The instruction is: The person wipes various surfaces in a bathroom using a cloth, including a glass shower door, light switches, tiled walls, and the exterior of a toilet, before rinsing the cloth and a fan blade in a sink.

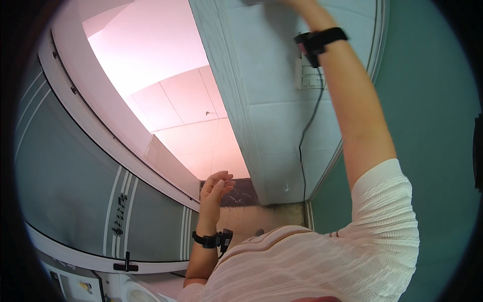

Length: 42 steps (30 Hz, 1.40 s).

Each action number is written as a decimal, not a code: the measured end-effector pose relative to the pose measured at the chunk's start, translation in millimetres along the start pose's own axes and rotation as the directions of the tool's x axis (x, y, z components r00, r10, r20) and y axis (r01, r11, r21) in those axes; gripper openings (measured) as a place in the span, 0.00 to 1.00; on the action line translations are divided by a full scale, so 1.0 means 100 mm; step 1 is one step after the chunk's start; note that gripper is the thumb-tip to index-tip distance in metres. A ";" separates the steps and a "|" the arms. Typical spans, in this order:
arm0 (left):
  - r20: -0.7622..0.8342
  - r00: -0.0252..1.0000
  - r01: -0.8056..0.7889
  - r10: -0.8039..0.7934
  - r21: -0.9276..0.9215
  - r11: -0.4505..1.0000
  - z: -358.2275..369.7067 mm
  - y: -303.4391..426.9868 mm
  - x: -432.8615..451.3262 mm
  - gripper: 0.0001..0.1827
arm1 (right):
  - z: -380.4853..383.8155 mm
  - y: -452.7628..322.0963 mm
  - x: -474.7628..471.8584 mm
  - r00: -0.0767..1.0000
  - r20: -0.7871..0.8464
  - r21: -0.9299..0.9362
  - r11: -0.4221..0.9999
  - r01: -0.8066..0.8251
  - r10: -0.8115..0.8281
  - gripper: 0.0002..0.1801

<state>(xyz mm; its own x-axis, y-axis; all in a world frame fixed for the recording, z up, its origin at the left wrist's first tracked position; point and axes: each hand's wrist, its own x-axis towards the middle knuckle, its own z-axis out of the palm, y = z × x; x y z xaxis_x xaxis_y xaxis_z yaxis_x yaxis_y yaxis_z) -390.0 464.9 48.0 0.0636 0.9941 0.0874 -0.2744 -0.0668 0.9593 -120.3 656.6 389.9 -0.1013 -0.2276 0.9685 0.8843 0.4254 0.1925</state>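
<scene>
My left hand (218, 187) is raised at the lower middle, in front of the lit doorway, with its fingers loosely curled; whether something thin lies between them cannot be made out. A black strap with a small device (213, 240) is round that wrist. My right arm reaches up along the pale tiled wall (275, 128), and my right hand (296, 3) is blurred and mostly cut off by the top edge. A grey blurred shape (253, 2) lies beside it. The right wrist bears a black strap (320, 42) with a cable hanging from it.
A white-framed door with grey panels (68, 158) stands at the left, with a black handle (126, 264). White switches (313, 77) are on the tiled wall behind my right forearm. A green surface (426, 113) fills the right. A dark stone threshold (241, 192) crosses the doorway. White appliances (71, 287) are at the lower left.
</scene>
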 end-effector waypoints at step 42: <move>0.516 0.727 -0.407 0.452 0.855 -0.321 0.80 0.26 1.66 0.41 | -0.24 0.24 0.77 0.810 0.585 0.003 0.998 -0.059 0.046 0.11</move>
<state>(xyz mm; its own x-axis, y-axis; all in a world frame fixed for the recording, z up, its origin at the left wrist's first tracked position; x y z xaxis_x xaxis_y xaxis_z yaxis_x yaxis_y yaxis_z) -309.6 621.8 109.0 0.4176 0.6490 0.6360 0.8825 -0.4564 -0.1137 -96.4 628.5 465.1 -0.3083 0.3477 0.8855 0.8872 0.4410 0.1357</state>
